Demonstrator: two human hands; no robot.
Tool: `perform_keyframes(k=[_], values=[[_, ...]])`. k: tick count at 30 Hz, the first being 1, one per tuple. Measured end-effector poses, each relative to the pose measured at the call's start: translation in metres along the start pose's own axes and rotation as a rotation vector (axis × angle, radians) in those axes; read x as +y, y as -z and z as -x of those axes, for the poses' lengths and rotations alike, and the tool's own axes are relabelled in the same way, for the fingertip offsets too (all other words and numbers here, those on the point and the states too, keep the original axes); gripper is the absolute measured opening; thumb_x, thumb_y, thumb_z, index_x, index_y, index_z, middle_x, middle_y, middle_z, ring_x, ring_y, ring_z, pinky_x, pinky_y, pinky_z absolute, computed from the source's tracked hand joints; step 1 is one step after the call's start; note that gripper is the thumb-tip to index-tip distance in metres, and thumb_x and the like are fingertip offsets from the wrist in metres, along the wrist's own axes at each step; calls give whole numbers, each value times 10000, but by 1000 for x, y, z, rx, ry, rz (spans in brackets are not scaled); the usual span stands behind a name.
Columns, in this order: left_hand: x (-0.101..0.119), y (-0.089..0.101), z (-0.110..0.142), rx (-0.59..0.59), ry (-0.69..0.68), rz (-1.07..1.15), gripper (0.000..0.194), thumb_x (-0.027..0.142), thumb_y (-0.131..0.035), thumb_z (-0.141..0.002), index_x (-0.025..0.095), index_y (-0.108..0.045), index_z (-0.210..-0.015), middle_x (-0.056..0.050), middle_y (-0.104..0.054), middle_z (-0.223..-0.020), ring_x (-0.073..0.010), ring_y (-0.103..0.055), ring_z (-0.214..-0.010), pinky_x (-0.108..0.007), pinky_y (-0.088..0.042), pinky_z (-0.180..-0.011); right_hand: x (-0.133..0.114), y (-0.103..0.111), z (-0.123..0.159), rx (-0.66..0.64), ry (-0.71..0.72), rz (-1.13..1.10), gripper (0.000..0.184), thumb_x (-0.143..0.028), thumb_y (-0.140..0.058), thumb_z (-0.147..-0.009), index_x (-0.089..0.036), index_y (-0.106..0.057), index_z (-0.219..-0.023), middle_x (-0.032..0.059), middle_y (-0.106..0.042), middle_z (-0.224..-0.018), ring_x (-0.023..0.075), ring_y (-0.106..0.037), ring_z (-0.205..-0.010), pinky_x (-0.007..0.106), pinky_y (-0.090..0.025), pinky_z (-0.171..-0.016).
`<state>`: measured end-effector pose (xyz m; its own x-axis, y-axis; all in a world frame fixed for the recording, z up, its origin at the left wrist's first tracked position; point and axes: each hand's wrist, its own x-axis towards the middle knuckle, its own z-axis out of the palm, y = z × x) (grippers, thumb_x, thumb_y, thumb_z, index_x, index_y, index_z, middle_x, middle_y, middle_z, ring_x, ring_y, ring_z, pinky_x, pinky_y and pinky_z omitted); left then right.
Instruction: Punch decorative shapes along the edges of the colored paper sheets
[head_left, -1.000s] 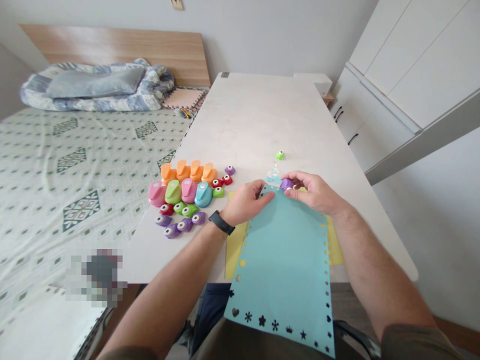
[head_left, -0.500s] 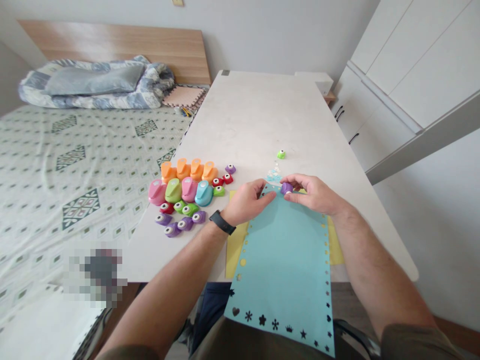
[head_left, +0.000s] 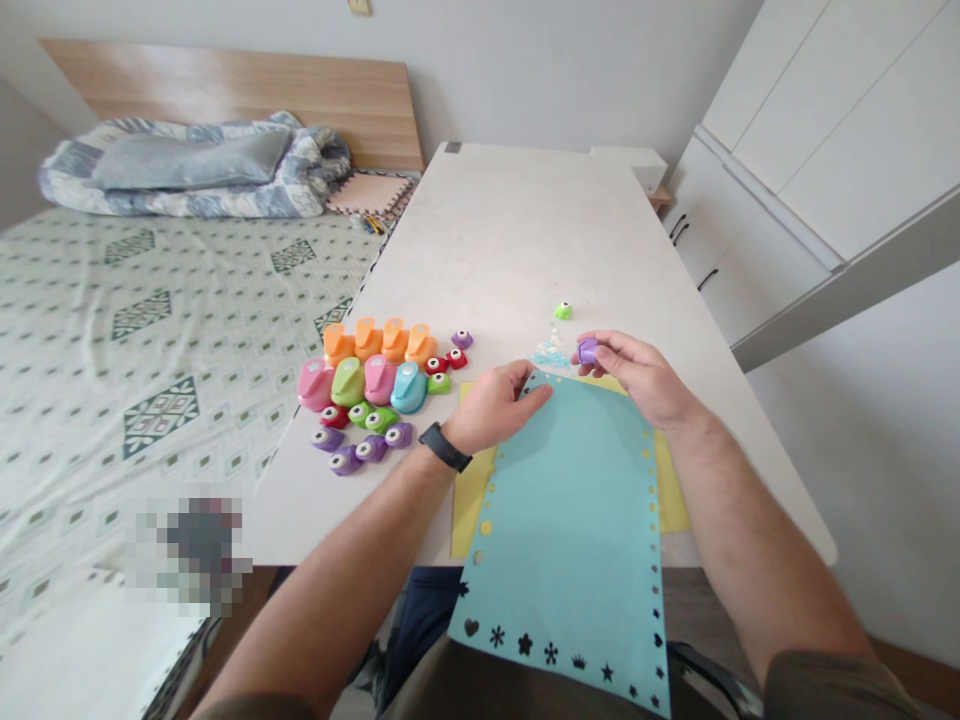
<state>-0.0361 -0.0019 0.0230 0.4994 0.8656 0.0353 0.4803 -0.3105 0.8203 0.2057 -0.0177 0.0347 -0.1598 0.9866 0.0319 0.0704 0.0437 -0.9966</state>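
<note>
A sheet of light blue paper (head_left: 574, 500) has small shapes cut along its edges, among them a heart, stars, flowers and a crown. Its near end hangs past the table edge over my lap. My left hand (head_left: 504, 405) pinches the paper's far left corner between thumb and fingers. Just beyond the far edge, my right hand (head_left: 637, 372) grips a small purple craft punch (head_left: 588, 351), held off the paper. Under the blue sheet lies yellow paper (head_left: 471, 500). Tiny blue and white paper cut-outs (head_left: 551, 352) are heaped beside the punch.
Left of the paper, several craft punches stand in rows: orange ones (head_left: 365, 340), a blue one (head_left: 409, 388), and small purple ones (head_left: 370, 447). A lone green punch (head_left: 563, 311) sits farther back on the white table (head_left: 517, 220). A bed (head_left: 247, 290) adjoins on the left.
My right hand has lifted the purple punch off the paper's far edge and moved it slightly away and right, turning it. My left hand stays at the corner.
</note>
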Motion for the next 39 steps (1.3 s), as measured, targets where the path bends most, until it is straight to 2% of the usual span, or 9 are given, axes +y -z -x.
perform_keyframes(k=[5,14,18,22,24,28,34,39], values=[[0,0,0,1,1,-18,270,432,-570,-952,178,-654,-920,37,-505,-678,-110,-429,-599,-256,-285,-537,-10,-2,1,4,-56,-353,380,-465,-535,-982,-179,-738,-1129,99,-735,-979,206,-656,-822,366,-525,-815],[1,0,0,13,-8,-26,271,432,-574,-947,176,-661,-924,30,-533,-678,-113,-429,-594,-258,-281,-539,-15,-2,0,-67,-154,-551,446,-437,-413,-1010,-157,-759,-1036,82,-678,-789,193,-599,-678,348,-520,-705],[2,0,1,6,-10,-28,264,425,-574,-945,176,-660,-925,33,-520,-675,-112,-424,-593,-258,-282,-541,-16,-3,1,-55,-168,-501,435,-471,-423,-995,-183,-748,-1019,68,-644,-763,198,-580,-658,368,-523,-691],[3,1,1,1,-11,-35,270,429,-569,-948,176,-658,-922,32,-515,-674,-114,-427,-595,-260,-280,-543,-20,-6,1,34,-162,-359,442,-562,-462,-968,-216,-730,-1033,76,-629,-814,221,-593,-715,382,-528,-690],[3,0,1,-1,-11,-40,274,431,-566,-951,176,-658,-918,32,-519,-673,-113,-427,-594,-261,-281,-545,-18,-6,-1,71,-136,-321,391,-562,-550,-935,-228,-709,-1060,80,-647,-888,219,-605,-770,361,-521,-675],[2,-1,2,-1,-19,-46,271,428,-567,-951,175,-659,-918,33,-518,-669,-113,-423,-594,-262,-280,-548,-5,-1,-8,99,-109,-311,327,-459,-768,-835,-256,-662,-1069,44,-672,-961,171,-617,-803,277,-474,-608],[0,-1,2,3,-33,-50,274,427,-562,-952,174,-661,-920,31,-520,-673,-115,-428,-598,-266,-282,-554,14,0,-21,95,-225,-251,358,-449,-809,-825,-260,-601,-1046,18,-690,-834,125,-591,-647,189,-298,-433],[0,-1,2,7,-34,-63,259,410,-569,-946,172,-666,-917,31,-531,-672,-117,-431,-597,-273,-281,-561,22,-4,-28,138,-237,-183,362,-456,-832,-783,-244,-600,-962,-5,-656,-735,101,-512,-534,180,-251,-374]])
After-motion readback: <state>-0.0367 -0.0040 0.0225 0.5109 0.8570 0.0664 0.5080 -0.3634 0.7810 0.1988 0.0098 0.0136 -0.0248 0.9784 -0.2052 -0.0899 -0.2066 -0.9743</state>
